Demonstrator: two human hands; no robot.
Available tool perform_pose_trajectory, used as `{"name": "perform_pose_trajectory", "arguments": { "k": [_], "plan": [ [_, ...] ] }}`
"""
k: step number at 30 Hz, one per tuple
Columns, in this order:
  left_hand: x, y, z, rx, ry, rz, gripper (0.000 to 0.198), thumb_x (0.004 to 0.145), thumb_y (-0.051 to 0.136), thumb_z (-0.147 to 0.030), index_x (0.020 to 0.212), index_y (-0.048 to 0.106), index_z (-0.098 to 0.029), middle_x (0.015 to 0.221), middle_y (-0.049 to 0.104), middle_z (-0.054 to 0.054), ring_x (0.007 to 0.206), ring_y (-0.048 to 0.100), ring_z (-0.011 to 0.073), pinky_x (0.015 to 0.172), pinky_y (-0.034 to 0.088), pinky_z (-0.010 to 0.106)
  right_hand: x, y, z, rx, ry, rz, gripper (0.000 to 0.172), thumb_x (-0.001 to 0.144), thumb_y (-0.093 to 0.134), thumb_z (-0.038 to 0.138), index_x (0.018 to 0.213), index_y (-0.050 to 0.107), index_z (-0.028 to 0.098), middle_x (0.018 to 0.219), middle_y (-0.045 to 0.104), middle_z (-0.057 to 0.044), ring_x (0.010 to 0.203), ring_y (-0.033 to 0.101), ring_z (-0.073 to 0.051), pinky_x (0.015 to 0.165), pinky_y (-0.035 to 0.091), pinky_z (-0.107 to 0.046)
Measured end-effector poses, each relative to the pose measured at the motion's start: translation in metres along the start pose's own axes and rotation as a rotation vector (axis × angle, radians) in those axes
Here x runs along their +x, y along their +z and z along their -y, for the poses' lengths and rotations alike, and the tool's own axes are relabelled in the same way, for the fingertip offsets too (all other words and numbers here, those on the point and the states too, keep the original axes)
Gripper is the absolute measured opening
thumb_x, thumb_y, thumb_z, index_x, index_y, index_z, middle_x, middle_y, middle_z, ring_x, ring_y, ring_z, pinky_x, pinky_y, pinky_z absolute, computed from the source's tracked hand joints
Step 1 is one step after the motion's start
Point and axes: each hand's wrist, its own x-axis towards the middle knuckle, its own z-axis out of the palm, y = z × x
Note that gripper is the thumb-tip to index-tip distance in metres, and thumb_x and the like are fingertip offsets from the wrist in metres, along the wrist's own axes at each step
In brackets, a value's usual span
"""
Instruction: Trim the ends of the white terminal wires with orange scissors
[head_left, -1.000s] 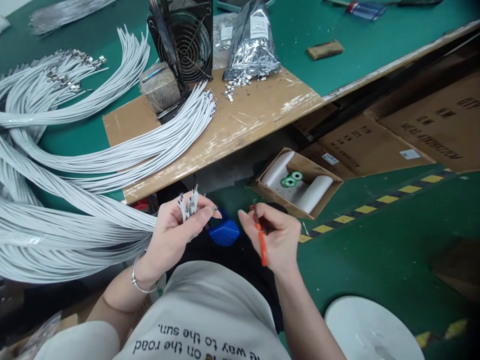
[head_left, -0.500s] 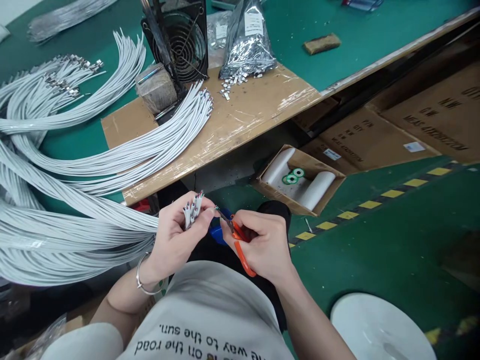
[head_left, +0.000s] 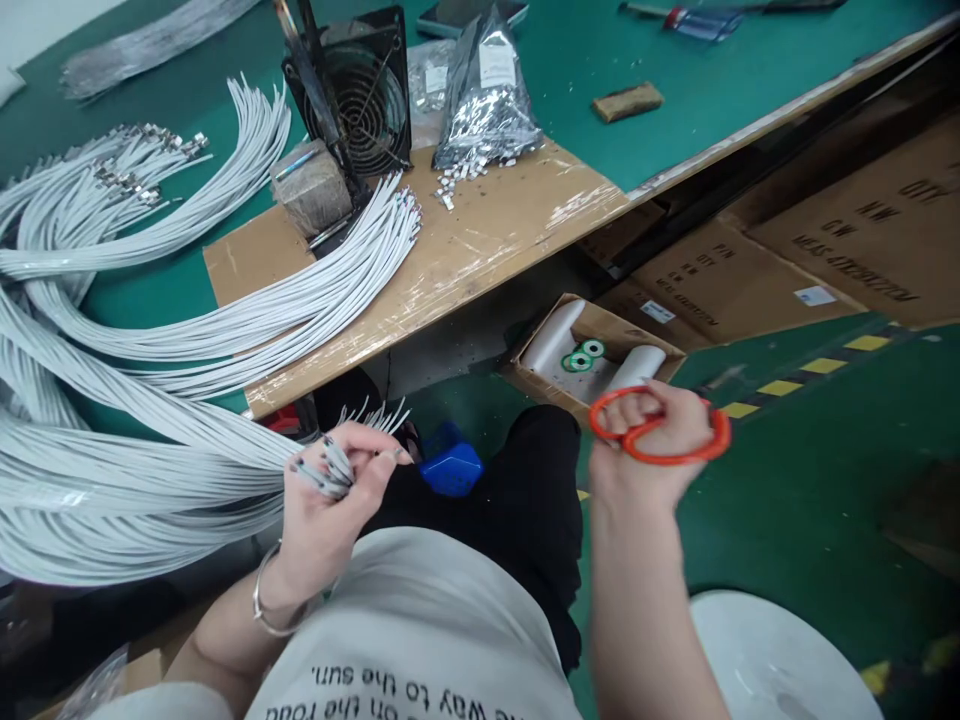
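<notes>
Several white cables (head_left: 327,472) are bunched in my left hand (head_left: 334,505), their cut ends poking out between the closed fingers. Thumb and forefinger meet in a pinch; what lies between the tips is too small to make out. My right hand (head_left: 654,440) is out to the right, above the floor, gripping orange-handled scissors (head_left: 679,455). The scissor blades are blurred, pointing away to the right. A long loose bundle of white cables (head_left: 172,480) runs from the left up to my left hand. Another cable bundle (head_left: 360,270) lies on the cardboard with its ends fanned out.
On the bench (head_left: 555,90) stand a black fan (head_left: 367,110), a taped block (head_left: 311,190) and a silvery bag (head_left: 484,100) with small white connectors (head_left: 457,180) spilled before it. Below are an open carton (head_left: 525,375), a blue bin (head_left: 452,460) and a white stool (head_left: 772,660).
My right hand has swung away to the right with the scissors, from beside my left hand. My left hand has shifted slightly down and left, still holding the cables.
</notes>
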Motion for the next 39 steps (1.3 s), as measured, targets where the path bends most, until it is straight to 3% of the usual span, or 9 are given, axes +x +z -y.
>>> {"name": "perform_pose_trajectory", "arguments": {
  "k": [4,10,13,18,22,26,29,35,39],
  "plan": [
    [0.012,0.003,0.000,-0.040,-0.112,0.145,0.016,0.092,0.083,-0.033,0.087,0.086,-0.018,0.074,0.076,0.004,0.054,0.051,0.0107,0.051,0.041,0.025,0.006,-0.021,-0.016,0.014,0.086,-0.090,0.062,0.077,0.088,0.048,0.044,0.040,0.025,0.039,0.038,0.007,0.032,0.033,-0.006,0.032,0.021,-0.025],
    [0.027,0.004,-0.003,-0.201,-0.261,0.226,0.017,0.091,0.087,-0.035,0.089,0.089,-0.018,0.058,0.064,-0.002,0.046,0.043,0.0056,0.044,0.031,0.020,-0.020,-0.012,-0.016,-0.005,0.179,-0.080,0.058,0.071,0.095,0.043,0.044,0.048,0.022,0.041,0.045,0.006,0.036,0.038,-0.007,0.038,0.029,-0.024],
    [0.028,0.001,-0.003,-0.189,-0.254,0.267,0.018,0.094,0.085,-0.036,0.091,0.091,-0.019,0.067,0.073,0.001,0.045,0.042,0.0036,0.045,0.031,0.021,-0.018,-0.013,-0.006,-0.030,0.161,-0.018,0.054,0.074,0.093,0.042,0.045,0.052,0.023,0.042,0.047,0.005,0.039,0.041,-0.009,0.043,0.030,-0.026],
    [0.031,0.000,-0.001,-0.178,-0.211,0.322,0.015,0.096,0.083,-0.034,0.094,0.092,-0.021,0.063,0.073,0.000,0.056,0.061,0.0093,0.067,0.052,0.024,-0.017,-0.016,0.010,-0.084,0.071,0.068,0.050,0.081,0.090,0.035,0.047,0.055,0.022,0.046,0.051,0.005,0.046,0.044,-0.010,0.051,0.034,-0.028],
    [0.032,0.000,0.000,-0.203,-0.217,0.335,0.016,0.095,0.084,-0.035,0.092,0.091,-0.021,0.071,0.076,0.001,0.060,0.063,0.0104,0.061,0.050,0.024,-0.018,-0.013,0.021,-0.091,0.019,0.118,0.050,0.081,0.092,0.036,0.048,0.056,0.022,0.046,0.050,0.006,0.046,0.045,-0.011,0.053,0.036,-0.030],
    [0.033,-0.001,0.002,-0.204,-0.218,0.305,0.018,0.091,0.089,-0.037,0.086,0.088,-0.019,0.058,0.065,-0.002,0.060,0.059,0.0130,0.059,0.048,0.026,-0.020,-0.009,0.030,-0.127,0.005,0.144,0.051,0.082,0.090,0.034,0.048,0.054,0.023,0.046,0.050,0.005,0.047,0.046,-0.012,0.052,0.038,-0.031],
    [0.032,-0.002,0.002,-0.209,-0.219,0.300,0.018,0.089,0.090,-0.035,0.085,0.087,-0.018,0.056,0.062,-0.002,0.060,0.057,0.0127,0.058,0.046,0.025,-0.028,-0.006,0.033,-0.198,-0.033,0.222,0.045,0.085,0.086,0.029,0.052,0.056,0.022,0.053,0.054,0.003,0.053,0.048,-0.013,0.053,0.038,-0.029],
    [0.030,-0.002,-0.007,-0.243,-0.284,0.304,0.019,0.092,0.087,-0.036,0.087,0.086,-0.017,0.065,0.062,-0.001,0.052,0.042,0.0065,0.048,0.028,0.022,-0.047,0.003,0.032,-0.340,-0.288,0.584,0.036,0.084,0.079,0.012,0.063,0.052,0.021,0.060,0.046,0.007,0.053,0.035,-0.008,0.047,0.025,-0.026],
    [0.028,-0.004,-0.011,-0.220,-0.271,0.329,0.021,0.093,0.084,-0.035,0.083,0.085,-0.016,0.065,0.060,0.000,0.057,0.046,0.0085,0.051,0.029,0.023,-0.052,0.008,0.031,-0.395,-0.406,0.643,0.040,0.081,0.072,0.003,0.063,0.041,0.021,0.061,0.037,0.007,0.055,0.030,-0.007,0.048,0.022,-0.026]
  ]
}}
